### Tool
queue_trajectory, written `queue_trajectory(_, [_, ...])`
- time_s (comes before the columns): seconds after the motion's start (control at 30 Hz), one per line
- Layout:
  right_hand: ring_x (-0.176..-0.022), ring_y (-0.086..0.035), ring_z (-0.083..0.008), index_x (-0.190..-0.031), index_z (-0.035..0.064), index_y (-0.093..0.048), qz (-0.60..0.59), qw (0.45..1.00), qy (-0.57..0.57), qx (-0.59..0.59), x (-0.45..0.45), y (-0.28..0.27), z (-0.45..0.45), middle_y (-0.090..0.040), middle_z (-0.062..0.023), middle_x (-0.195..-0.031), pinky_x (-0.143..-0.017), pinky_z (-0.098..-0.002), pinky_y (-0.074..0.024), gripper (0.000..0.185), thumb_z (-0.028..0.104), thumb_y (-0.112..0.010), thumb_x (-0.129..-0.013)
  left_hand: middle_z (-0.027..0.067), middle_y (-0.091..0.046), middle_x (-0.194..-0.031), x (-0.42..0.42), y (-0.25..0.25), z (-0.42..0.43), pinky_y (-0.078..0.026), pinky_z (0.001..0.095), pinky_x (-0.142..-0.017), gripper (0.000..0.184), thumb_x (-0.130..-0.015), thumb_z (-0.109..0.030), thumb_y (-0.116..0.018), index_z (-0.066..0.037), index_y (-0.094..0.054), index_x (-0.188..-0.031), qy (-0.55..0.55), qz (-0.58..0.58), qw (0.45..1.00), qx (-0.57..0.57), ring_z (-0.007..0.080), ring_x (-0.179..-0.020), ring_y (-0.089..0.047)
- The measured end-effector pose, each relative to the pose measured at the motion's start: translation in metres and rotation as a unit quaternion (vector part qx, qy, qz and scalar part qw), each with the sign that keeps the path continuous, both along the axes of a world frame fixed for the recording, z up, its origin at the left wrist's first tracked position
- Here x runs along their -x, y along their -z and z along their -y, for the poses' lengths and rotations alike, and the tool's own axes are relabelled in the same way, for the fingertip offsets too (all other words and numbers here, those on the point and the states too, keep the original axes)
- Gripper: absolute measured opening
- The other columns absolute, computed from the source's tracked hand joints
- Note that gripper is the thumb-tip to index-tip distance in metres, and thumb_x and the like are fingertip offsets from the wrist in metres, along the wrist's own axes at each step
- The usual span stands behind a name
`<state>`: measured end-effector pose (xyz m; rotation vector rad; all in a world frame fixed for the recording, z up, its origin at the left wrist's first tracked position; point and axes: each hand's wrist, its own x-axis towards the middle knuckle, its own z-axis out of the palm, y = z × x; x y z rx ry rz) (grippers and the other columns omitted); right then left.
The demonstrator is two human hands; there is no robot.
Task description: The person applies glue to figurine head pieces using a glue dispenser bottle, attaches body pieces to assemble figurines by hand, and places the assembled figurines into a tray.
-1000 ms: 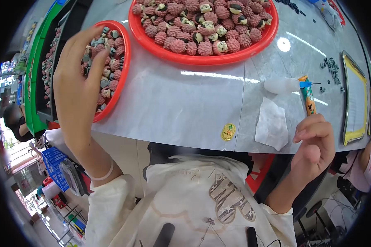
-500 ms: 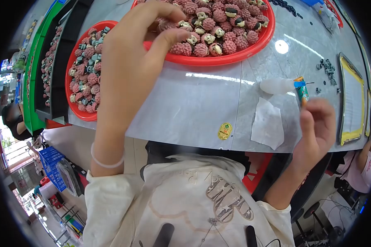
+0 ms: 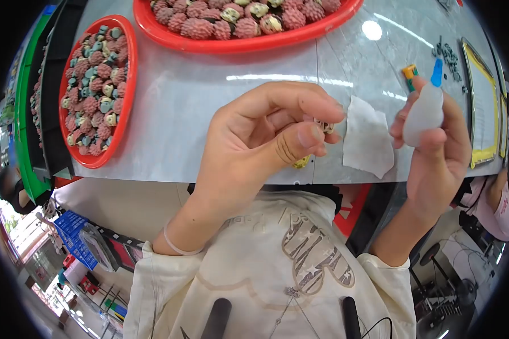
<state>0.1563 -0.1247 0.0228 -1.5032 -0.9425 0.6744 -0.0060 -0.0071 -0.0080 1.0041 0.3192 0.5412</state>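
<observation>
My left hand (image 3: 266, 138) is above the near part of the table, thumb and fingers pinched on a small cream-and-dark piece (image 3: 324, 126). Most of that piece is hidden by the fingertips. My right hand (image 3: 440, 161) is wrapped around a whitish squeeze bottle (image 3: 425, 116), held up with its blue nozzle (image 3: 436, 72) pointing upward. Between the hands a crumpled white sheet (image 3: 367, 138) lies on the table. Beyond my left hand stands a red oval tray (image 3: 232, 47) of pink knobbly pieces, some with cream-and-dark faces.
A second red tray (image 3: 131, 68) with pink, cream and grey-blue pieces sits at the left, beside a black bin (image 3: 56, 113). Small dark parts (image 3: 450, 56), a yellow-edged frame (image 3: 481, 101) and an orange-green item (image 3: 409, 72) are at the right. Other people are at both sides.
My left hand has come back from the far red tray toward the middle, now with a small piece. My right hand has picked up the squeeze bottle and raised it upright.
</observation>
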Motion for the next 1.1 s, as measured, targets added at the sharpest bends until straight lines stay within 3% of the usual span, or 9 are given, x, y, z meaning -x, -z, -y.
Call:
queue_trajectory(0.03, [-0.072, -0.049, -0.0128, -0.104, -0.0056, -0.044, 0.016, 1.000, 0.026, 0.005, -0.001, -0.001, 0.005, -0.049, -0.0101, -0.088, -0.054, -0.0209, -0.0358, 0.052, 0.035, -0.055, -0.074, 0.0165, -0.049, -0.096, 0.000, -0.001, 0.002, -0.045, 0.0217, -0.062, 0.028, -0.077, -0.016, -0.055, 0.001, -0.045, -0.096, 0.005, -0.001, 1.000, 0.008, 0.0190, -0.076, -0.055])
queue_trajectory(0.13, [-0.074, -0.048, -0.0140, -0.103, -0.0052, -0.045, 0.061, 0.997, 0.042, -0.015, -0.008, 0.000, 0.015, -0.048, -0.0116, -0.091, -0.057, -0.0207, -0.0365, 0.055, 0.038, -0.058, -0.072, 0.0162, -0.048, -0.096, -0.001, -0.009, 0.003, -0.045, 0.0215, -0.063, 0.032, -0.078, -0.021, -0.052, 0.002, -0.043, -0.099, 0.029, 0.000, 0.997, 0.075, 0.0180, -0.074, -0.054])
queue_trajectory(0.37, [-0.091, -0.042, -0.0164, -0.102, -0.0011, -0.040, -0.016, 0.999, -0.025, -0.024, -0.009, -0.006, 0.018, -0.040, -0.0152, -0.099, -0.069, -0.0175, -0.0364, 0.047, 0.037, -0.052, -0.076, 0.0173, -0.045, -0.097, 0.000, -0.005, 0.003, -0.044, 0.0210, -0.063, 0.038, -0.079, -0.026, -0.051, 0.003, -0.041, -0.102, 0.041, -0.007, 0.998, 0.044, 0.0176, -0.074, -0.053])
queue_trajectory(0.63, [-0.085, -0.044, -0.0155, -0.107, -0.0023, -0.038, -0.009, 0.997, -0.048, -0.054, -0.009, -0.003, 0.022, -0.038, -0.0165, -0.101, -0.067, -0.0165, -0.0365, 0.045, 0.034, -0.044, -0.081, 0.0187, -0.044, -0.097, -0.005, -0.004, 0.003, -0.046, 0.0214, -0.067, 0.038, -0.078, -0.023, -0.052, 0.003, -0.040, -0.103, 0.011, 0.014, 0.996, 0.092, 0.0205, -0.080, -0.054])
queue_trajectory(0.7, [-0.085, -0.045, -0.0156, -0.106, -0.0025, -0.038, -0.009, 0.997, -0.058, -0.056, -0.010, -0.002, 0.020, -0.038, -0.0167, -0.100, -0.067, -0.0166, -0.0366, 0.044, 0.033, -0.044, -0.081, 0.0197, -0.045, -0.098, -0.003, -0.004, 0.000, -0.047, 0.0211, -0.066, 0.040, -0.077, -0.023, -0.054, 0.003, -0.039, -0.104, 0.048, 0.014, 0.994, 0.094, 0.0206, -0.080, -0.055])
queue_trajectory(0.8, [-0.087, -0.045, -0.0173, -0.105, -0.0034, -0.039, -0.010, 0.988, -0.105, -0.112, -0.008, -0.001, 0.015, -0.040, -0.0187, -0.099, -0.065, -0.0191, -0.0388, 0.044, 0.034, -0.043, -0.081, 0.0196, -0.045, -0.097, -0.003, -0.005, -0.001, -0.047, 0.0195, -0.064, 0.041, -0.076, -0.024, -0.054, 0.004, -0.039, -0.103, 0.044, -0.004, 0.995, 0.087, 0.0188, -0.077, -0.055])
queue_trajectory(0.87, [-0.086, -0.047, -0.0199, -0.103, -0.0048, -0.041, 0.056, 0.997, -0.027, -0.044, -0.004, -0.003, 0.014, -0.044, -0.0202, -0.096, -0.063, -0.0224, -0.0412, 0.045, 0.034, -0.043, -0.081, 0.0196, -0.045, -0.097, -0.003, -0.006, -0.001, -0.047, 0.0189, -0.063, 0.041, -0.076, -0.024, -0.054, 0.005, -0.039, -0.103, 0.046, -0.007, 0.995, 0.087, 0.0184, -0.077, -0.055])
queue_trajectory(1.0, [-0.085, -0.048, -0.0230, -0.101, -0.0060, -0.042, 0.118, 0.993, 0.007, -0.031, 0.012, -0.010, 0.012, -0.047, -0.0211, -0.092, -0.064, -0.0254, -0.0431, 0.045, 0.033, -0.045, -0.080, 0.0198, -0.046, -0.097, -0.003, -0.004, -0.001, -0.047, 0.0176, -0.061, 0.039, -0.077, -0.022, -0.053, 0.005, -0.040, -0.102, 0.042, 0.001, 0.995, 0.085, 0.0174, -0.075, -0.056])
queue_trajectory(1.1, [-0.080, -0.052, -0.0276, -0.099, -0.0063, -0.045, 0.277, 0.946, 0.152, -0.077, 0.027, -0.012, 0.010, -0.050, -0.0220, -0.089, -0.070, -0.0312, -0.0436, 0.038, 0.025, -0.047, -0.077, 0.0200, -0.046, -0.097, -0.004, -0.005, 0.000, -0.047, 0.0175, -0.061, 0.037, -0.078, -0.021, -0.052, 0.005, -0.040, -0.102, 0.043, 0.001, 0.994, 0.098, 0.0165, -0.074, -0.057])
